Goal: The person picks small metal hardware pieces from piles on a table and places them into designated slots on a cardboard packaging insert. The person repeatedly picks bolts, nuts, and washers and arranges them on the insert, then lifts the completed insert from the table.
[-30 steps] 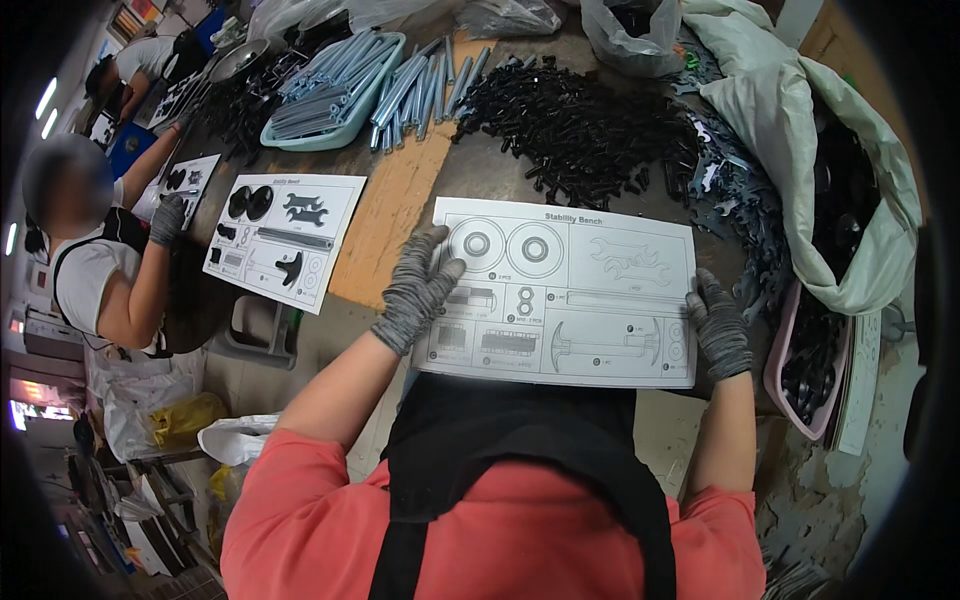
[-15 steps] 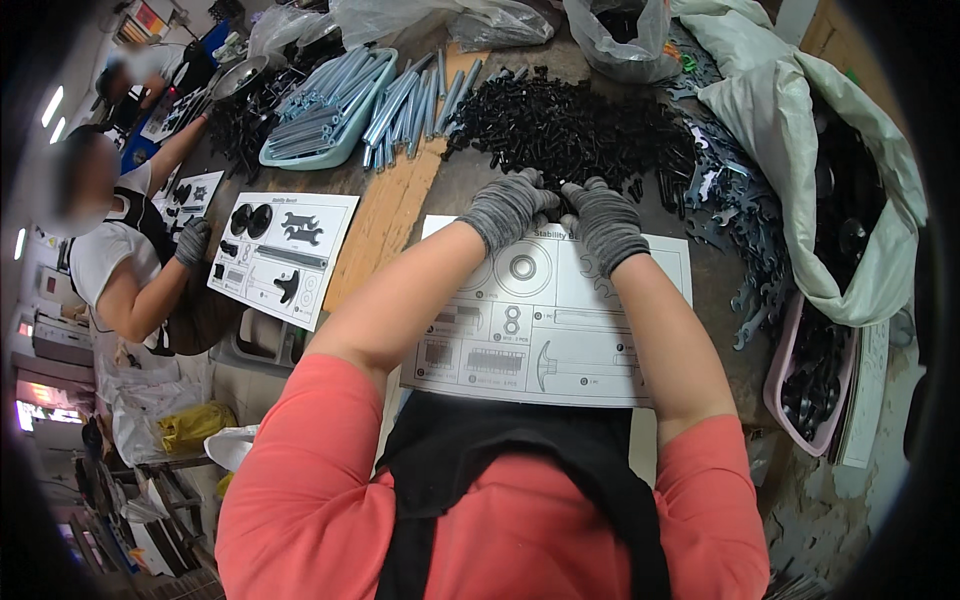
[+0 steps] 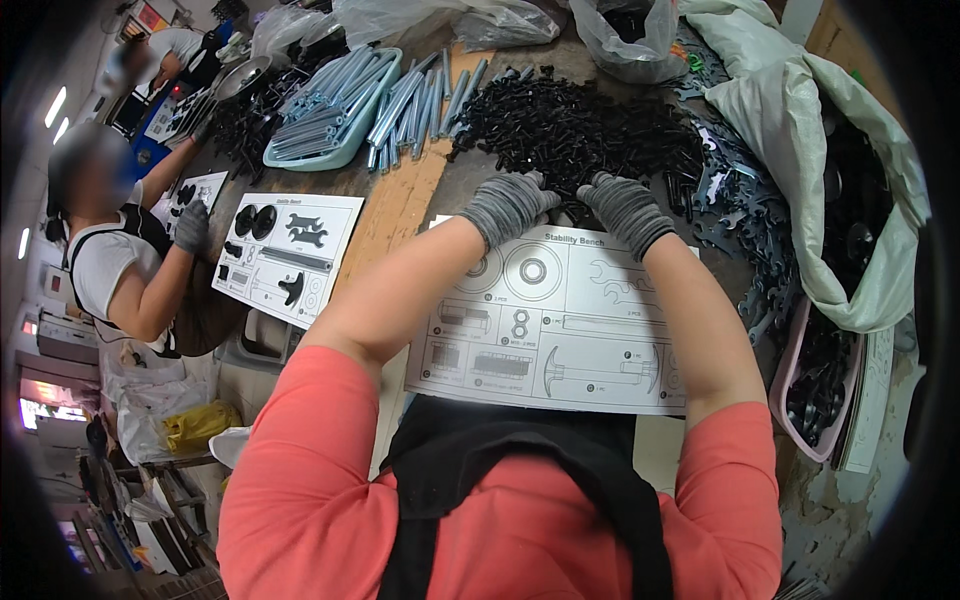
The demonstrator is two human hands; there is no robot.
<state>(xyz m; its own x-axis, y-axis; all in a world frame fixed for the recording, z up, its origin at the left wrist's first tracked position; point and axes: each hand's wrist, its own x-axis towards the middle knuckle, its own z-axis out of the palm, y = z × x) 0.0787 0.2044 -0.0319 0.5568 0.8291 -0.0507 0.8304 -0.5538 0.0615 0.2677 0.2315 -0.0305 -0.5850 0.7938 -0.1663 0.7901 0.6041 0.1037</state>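
Note:
At the near edge of a large pile of small black bolts (image 3: 575, 120), my two hands work side by side in grey knitted gloves. My left hand (image 3: 510, 207) has its fingers curled at the pile's edge, and the fingertips hide whatever is between them. A short gap to the right, my right hand (image 3: 628, 212) is bent inward, its fingers closed among the bolts; what they hold cannot be made out. A few dark bolts show between the hands. Below my wrists lies a white printed parts sheet (image 3: 480, 310) with outline drawings of rings, wrenches, bolts and a handle.
A light-blue basket (image 3: 357, 148) of metal tubes stands left of the pile, with loose tubes beside it. Flat wrenches (image 3: 745, 215), a white sack (image 3: 770, 110) and a pink tray (image 3: 787, 370) line the right. Another person (image 3: 130, 240) sits at left by a second sheet (image 3: 232, 280) with parts.
My hands have moved apart, the right one shifting to the right. More of the parts sheet's top edge shows between them. The person at left has shifted slightly.

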